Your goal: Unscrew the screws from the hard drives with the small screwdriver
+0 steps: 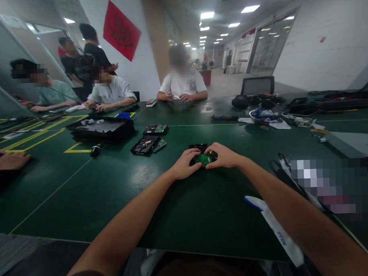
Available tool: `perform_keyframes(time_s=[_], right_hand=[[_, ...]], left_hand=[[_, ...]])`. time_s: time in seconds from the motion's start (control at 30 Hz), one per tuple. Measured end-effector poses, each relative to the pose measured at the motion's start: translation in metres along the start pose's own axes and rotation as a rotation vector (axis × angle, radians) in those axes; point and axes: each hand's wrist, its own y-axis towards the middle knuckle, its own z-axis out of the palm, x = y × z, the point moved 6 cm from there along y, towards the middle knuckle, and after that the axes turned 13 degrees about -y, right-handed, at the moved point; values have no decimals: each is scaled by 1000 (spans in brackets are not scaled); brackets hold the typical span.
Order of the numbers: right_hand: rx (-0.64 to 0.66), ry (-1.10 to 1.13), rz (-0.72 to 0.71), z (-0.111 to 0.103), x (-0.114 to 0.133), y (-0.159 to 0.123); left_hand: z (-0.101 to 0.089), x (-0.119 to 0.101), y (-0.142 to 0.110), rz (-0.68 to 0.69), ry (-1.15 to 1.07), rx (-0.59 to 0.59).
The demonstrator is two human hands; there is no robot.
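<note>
Both hands on one item, centre of frame: a green-faced unit [203, 160], held low over the green table [162, 219]. Left hand [186, 164] grips its left end, thumb on the near edge, fingers curled over the far side. Right hand [223, 156] grips the right end the same way; a small yellow bit [211, 152] shows by its fingers, can't tell what. A flat black piece [198, 146] sits just beyond the unit; touching or apart, unclear.

Progress, my read: mid-handling, not finished, since neither hand has let go. Left of centre, a drive with a board [161, 129], an open black casing [145, 145] and a loose board [159, 145] lie grouped, so some pieces look already apart. Whether the held unit is whole or stripped, too small to tell; what's left on it, can't say. Stacked black trays [123, 128] stand further left.
</note>
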Motion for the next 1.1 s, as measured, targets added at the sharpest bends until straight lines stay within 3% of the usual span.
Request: perform_keyframes(time_s=[0.97, 1.1], right_hand=[[5, 12, 12, -3, 3, -2], [-84, -4, 40, -11, 0, 0]], left_hand=[[1, 2, 1, 14, 18, 31], [1, 0, 1, 34, 21, 19]])
